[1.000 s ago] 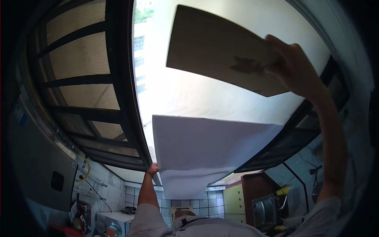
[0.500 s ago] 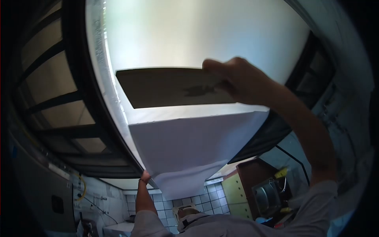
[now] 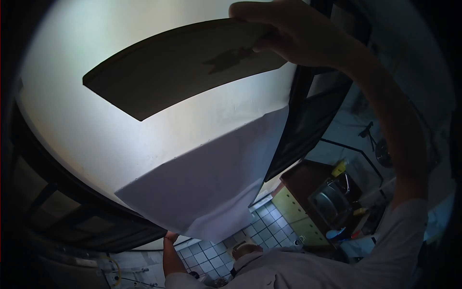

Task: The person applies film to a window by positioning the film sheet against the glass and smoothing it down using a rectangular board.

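**Check:** Where is the board, and what state are your hands in?

**Reply:** The board is raised high in front of the pale panel, its long axis sloping down to your left. Your right hand grips its right end, fingers at the upper edge and thumb on the near face, beside a dark patch. Your left hand is low, at the lower edge of the left frame. Whether it grasps the frame cannot be told; its fingers are mostly hidden.

**Check:** How should you expect the board to handle?

**Reply:** Judge it light to moderate, thin and fairly stiff. The bend in its outline may come from the lens. Held by one end, it will tend to droop and twist your wrist. A hold midway along a long edge would balance it better. The face looks smooth, so pinch firmly; treat the corners as easily chipped.

**Check:** Which edges and what room concern you?

**Reply:** The free end is at your left, with both corners exposed. Below, a bright strip separates the board from the upper edge of the sheet in your view; true depth is unclear. The right frame lies near your grip, so sideways room looks tighter there than at your left.
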A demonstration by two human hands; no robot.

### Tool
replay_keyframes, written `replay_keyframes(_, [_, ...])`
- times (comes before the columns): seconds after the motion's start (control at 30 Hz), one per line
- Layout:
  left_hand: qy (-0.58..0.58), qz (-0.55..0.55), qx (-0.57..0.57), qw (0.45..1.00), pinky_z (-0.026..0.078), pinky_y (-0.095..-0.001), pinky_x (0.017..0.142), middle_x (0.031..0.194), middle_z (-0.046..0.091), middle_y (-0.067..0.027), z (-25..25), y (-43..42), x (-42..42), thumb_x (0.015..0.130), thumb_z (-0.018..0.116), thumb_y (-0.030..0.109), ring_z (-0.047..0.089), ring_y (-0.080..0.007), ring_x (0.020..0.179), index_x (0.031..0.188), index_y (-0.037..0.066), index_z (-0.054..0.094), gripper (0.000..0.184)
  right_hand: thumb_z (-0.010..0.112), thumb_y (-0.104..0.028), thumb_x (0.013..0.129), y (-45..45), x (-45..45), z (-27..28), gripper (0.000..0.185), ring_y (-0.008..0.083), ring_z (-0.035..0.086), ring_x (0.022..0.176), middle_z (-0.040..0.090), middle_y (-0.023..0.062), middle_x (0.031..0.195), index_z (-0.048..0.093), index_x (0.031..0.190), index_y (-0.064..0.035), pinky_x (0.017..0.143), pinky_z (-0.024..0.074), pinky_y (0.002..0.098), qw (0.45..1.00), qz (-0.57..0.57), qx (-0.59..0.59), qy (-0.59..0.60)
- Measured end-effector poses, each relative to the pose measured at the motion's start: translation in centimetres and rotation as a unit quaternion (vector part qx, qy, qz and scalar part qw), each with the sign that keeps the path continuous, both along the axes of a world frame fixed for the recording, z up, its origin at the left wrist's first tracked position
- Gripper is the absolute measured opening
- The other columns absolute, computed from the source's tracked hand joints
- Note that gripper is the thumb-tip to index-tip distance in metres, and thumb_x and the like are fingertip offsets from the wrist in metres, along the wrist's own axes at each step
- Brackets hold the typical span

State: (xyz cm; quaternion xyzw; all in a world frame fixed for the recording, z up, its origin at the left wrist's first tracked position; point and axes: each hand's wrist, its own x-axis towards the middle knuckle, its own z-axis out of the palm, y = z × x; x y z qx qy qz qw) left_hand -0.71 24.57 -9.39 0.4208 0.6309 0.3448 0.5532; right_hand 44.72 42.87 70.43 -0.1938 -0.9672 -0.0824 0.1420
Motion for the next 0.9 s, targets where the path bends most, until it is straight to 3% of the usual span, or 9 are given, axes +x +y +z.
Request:
replay_keyframes(0.17, [0.043,-0.017,-0.005,0.999,0.042,-0.0419,0.103,0.137,0.053,-0.0123,-1.4,0.5,-1.5,0.092,0.058,0.019,0.049,-0.0302,0.127,0.13,0.008,0.054,0.04,0.069,0.002,0.08,4.1,0.9,-5.8,0.041,0.0325,0.067,0.068,0.061,0.0164,0.074,0.053,0.116,-0.009,0.062,0.052,0.0422,0.995,0.045,0.083,0.012])
replay_keyframes(0.23, [0.065,-0.024,0.007,0.998,0.042,-0.042,0.104,0.135,0.055,-0.0126,-2.8,0.6,-2.5,0.092,0.057,0.02,0.049,-0.0305,0.126,0.127,0.008,0.057,0.037,0.065,0.006,0.08,5.0,0.5,-7.9,0.033,0.0326,0.066,0.066,0.059,0.0143,0.069,0.05,0.105,-0.0084,0.058,0.0496,0.0416,0.993,0.08,0.081,0.011])
replay_keyframes(0.37, [0.331,-0.212,0.015,0.92,0.042,-0.0425,0.102,0.134,0.057,-0.0142,0.0,1.4,-2.7,0.091,0.058,0.02,0.051,-0.0327,0.123,0.124,0.007,0.06,0.036,0.063,0.006,0.082,5.5,0.6,-10.2,0.027,0.0306,0.066,0.064,0.058,0.0121,0.065,0.048,0.098,-0.0091,0.057,0.0487,0.0411,0.996,0.067,0.053,-0.033])
replay_keyframes(0.47, [-0.145,0.151,-0.104,0.972,0.043,-0.0397,0.101,0.131,0.057,-0.0146,-0.4,1.4,-1.6,0.087,0.063,0.018,0.052,-0.0318,0.122,0.124,0.004,0.058,0.04,0.063,0.004,0.084,4.7,1.8,-8.3,0.025,0.0273,0.067,0.064,0.059,0.0114,0.066,0.05,0.101,-0.0089,0.056,0.0494,0.0397,0.994,0.05,0.083,-0.055])
replay_keyframes(0.57, [0.057,-0.026,0.076,0.995,0.047,-0.0432,0.097,0.126,0.056,-0.0107,-2.2,0.7,-2.8,0.087,0.065,0.014,0.054,-0.03,0.116,0.133,0.006,0.047,0.05,0.069,-0.001,0.082,4.8,4.2,-4.0,0.043,0.027,0.07,0.076,0.068,0.0144,0.083,0.057,0.121,-0.0122,0.066,0.0534,0.0406,0.99,0.021,0.137,0.017])
replay_keyframes(0.63, [-0.142,0.204,-0.04,0.968,0.048,-0.0497,0.093,0.128,0.053,-0.0114,1.5,0.5,0.6,0.089,0.064,0.013,0.055,-0.0321,0.115,0.139,0.009,0.04,0.055,0.069,0.001,0.079,4.4,4.8,-1.8,0.043,0.0311,0.07,0.08,0.068,0.0176,0.086,0.056,0.118,-0.0116,0.07,0.0528,0.042,0.995,0.008,0.095,0.027])
replay_keyframes(0.7, [-0.166,0.212,-0.033,0.962,0.048,-0.0496,0.093,0.129,0.052,-0.0128,2.3,0.1,1.0,0.088,0.064,0.012,0.055,-0.0325,0.116,0.139,0.009,0.04,0.057,0.065,0.009,0.079,4.5,5.2,-0.4,0.025,0.0348,0.069,0.07,0.064,0.0198,0.074,0.052,0.097,-0.0025,0.059,0.0482,0.0407,0.997,0.075,0.005,0.017])
replay_keyframes(0.8, [-0.16,0.21,-0.023,0.964,0.048,-0.0497,0.094,0.13,0.052,-0.0128,2.5,-0.5,0.8,0.087,0.063,0.012,0.056,-0.0325,0.113,0.139,0.011,0.04,0.057,0.071,-0.002,0.079,5.6,5.3,-2.6,0.057,0.0294,0.07,0.088,0.07,0.0158,0.097,0.058,0.132,-0.016,0.08,0.0553,0.0424,0.99,-0.006,0.123,0.061])
replay_keyframes(0.9, [-0.164,0.229,-0.028,0.959,0.048,-0.0495,0.094,0.13,0.052,-0.0123,2.6,-0.5,0.7,0.088,0.061,0.011,0.057,-0.0316,0.112,0.139,0.011,0.039,0.055,0.066,0.004,0.082,7.2,6.0,-4.6,0.034,0.029,0.069,0.069,0.064,0.015,0.074,0.056,0.112,-0.0079,0.061,0.0512,0.0424,0.988,0.055,0.138,0.048])
